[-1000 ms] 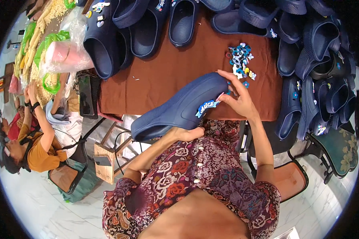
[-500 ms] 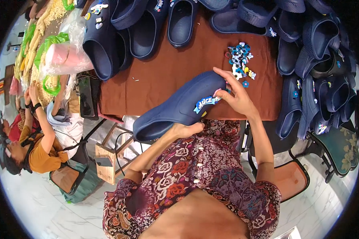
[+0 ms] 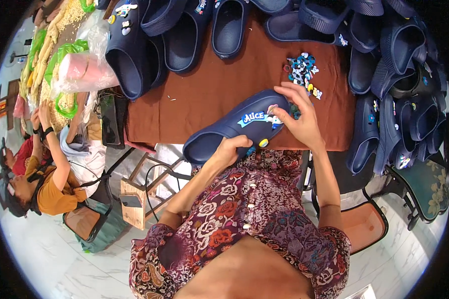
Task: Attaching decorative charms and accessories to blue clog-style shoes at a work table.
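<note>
A navy foam clog [image 3: 219,127] is held tilted above the near edge of the brown cloth, its toe to the right and its heel opening to the left. My left hand [image 3: 229,151] grips its near side, thumb on the upper. My right hand [image 3: 303,119] is around the toe, its thumb at a small white charm [image 3: 273,119] on the upper. Beside that charm sits a blue name-banner charm [image 3: 253,118]; a yellow round charm [image 3: 263,143] is lower on the side. A pile of mixed charms [image 3: 303,70] lies beyond my right hand, partly hidden by it.
Navy clogs [image 3: 228,30] line the far side of the brown cloth [image 3: 184,99], and more are stacked at the right [image 3: 364,127]. A pink roll in clear plastic [image 3: 82,72] lies at the left. Chairs [image 3: 364,224] stand below. Another person [image 3: 50,179] works at the far left.
The clog has moved slightly right and rolled, so its upper with the charms faces up more. The white and yellow charms show more fully. Both hands still hold it.
</note>
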Action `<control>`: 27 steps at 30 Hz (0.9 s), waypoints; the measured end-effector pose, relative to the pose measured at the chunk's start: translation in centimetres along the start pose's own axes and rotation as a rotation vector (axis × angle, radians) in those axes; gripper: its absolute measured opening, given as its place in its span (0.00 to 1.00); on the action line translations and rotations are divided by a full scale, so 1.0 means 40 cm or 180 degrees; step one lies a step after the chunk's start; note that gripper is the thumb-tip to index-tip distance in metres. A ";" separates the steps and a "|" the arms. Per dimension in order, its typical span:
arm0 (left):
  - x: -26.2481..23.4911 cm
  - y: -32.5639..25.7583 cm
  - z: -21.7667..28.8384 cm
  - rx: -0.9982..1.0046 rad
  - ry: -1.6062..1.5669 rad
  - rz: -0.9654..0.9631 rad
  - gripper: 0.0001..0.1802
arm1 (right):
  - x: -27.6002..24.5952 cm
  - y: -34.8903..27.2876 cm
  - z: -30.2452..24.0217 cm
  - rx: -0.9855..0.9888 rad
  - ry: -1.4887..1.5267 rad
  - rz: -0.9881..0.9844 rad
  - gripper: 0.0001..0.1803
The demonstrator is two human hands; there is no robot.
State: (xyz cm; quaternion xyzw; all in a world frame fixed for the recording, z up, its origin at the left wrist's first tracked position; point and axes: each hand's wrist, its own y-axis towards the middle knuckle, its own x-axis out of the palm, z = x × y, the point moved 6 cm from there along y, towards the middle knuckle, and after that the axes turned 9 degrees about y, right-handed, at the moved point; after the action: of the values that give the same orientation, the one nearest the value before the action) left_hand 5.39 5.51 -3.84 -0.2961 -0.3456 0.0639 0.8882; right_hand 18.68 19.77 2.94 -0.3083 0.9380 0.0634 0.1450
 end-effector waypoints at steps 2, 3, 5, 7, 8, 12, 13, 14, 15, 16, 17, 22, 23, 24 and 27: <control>0.004 0.008 0.003 0.0153 -0.0225 0.0015 0.29 | -0.003 -0.003 -0.019 -0.0216 -0.0137 0.0172 0.22; 0.003 0.010 0.003 0.0149 -0.0225 0.0020 0.29 | 0.006 -0.004 -0.037 -0.0385 -0.0366 0.0041 0.19; -0.001 0.012 0.003 0.0112 -0.0223 0.0077 0.29 | 0.025 -0.006 -0.066 -0.0659 -0.0826 -0.0044 0.18; 0.004 0.012 0.008 0.0116 -0.0117 0.0128 0.29 | 0.029 -0.003 -0.072 -0.0703 -0.0928 -0.0054 0.17; 0.004 0.011 0.010 0.0126 -0.0014 0.0183 0.29 | 0.031 -0.001 -0.075 -0.0752 -0.1030 -0.0069 0.16; 0.004 0.017 0.007 0.0132 0.0213 0.0186 0.28 | 0.028 0.016 -0.074 -0.0529 -0.0967 -0.0182 0.13; 0.005 0.016 0.009 0.0166 0.0258 0.0230 0.27 | 0.030 0.021 -0.078 -0.0601 -0.1037 -0.0250 0.12; 0.006 0.014 0.012 0.0200 0.0303 0.0274 0.25 | 0.033 0.024 -0.083 -0.0672 -0.1107 -0.0317 0.10; 0.009 0.012 0.015 0.0203 0.0304 0.0276 0.25 | 0.033 0.027 -0.087 -0.0675 -0.1106 -0.0318 0.10; 0.011 0.011 0.016 0.0153 0.0299 0.0290 0.24 | 0.035 0.030 -0.093 -0.0709 -0.1113 -0.0367 0.09; 0.012 0.010 0.016 0.0102 0.0295 0.0303 0.22 | 0.037 0.031 -0.096 -0.0741 -0.1120 -0.0416 0.08; 0.014 0.018 0.013 0.0033 0.0113 0.0376 0.21 | 0.039 0.028 -0.087 -0.0732 -0.1035 -0.0440 0.07; 0.012 0.019 0.011 -0.0016 0.0078 0.0409 0.20 | 0.039 0.028 -0.084 -0.0700 -0.0996 -0.0458 0.07; 0.011 0.019 0.011 -0.0023 0.0082 0.0405 0.20 | 0.038 0.028 -0.082 -0.0694 -0.0996 -0.0452 0.07; 0.006 0.022 0.005 -0.0175 0.0106 0.0435 0.19 | 0.033 0.032 -0.076 -0.0730 -0.0977 -0.0485 0.08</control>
State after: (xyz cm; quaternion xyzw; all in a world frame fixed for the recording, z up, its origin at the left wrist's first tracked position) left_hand 5.51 6.38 -4.09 -0.3442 -0.3114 0.1100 0.8789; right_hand 16.21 19.44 5.46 -0.3796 0.8656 0.2048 0.2545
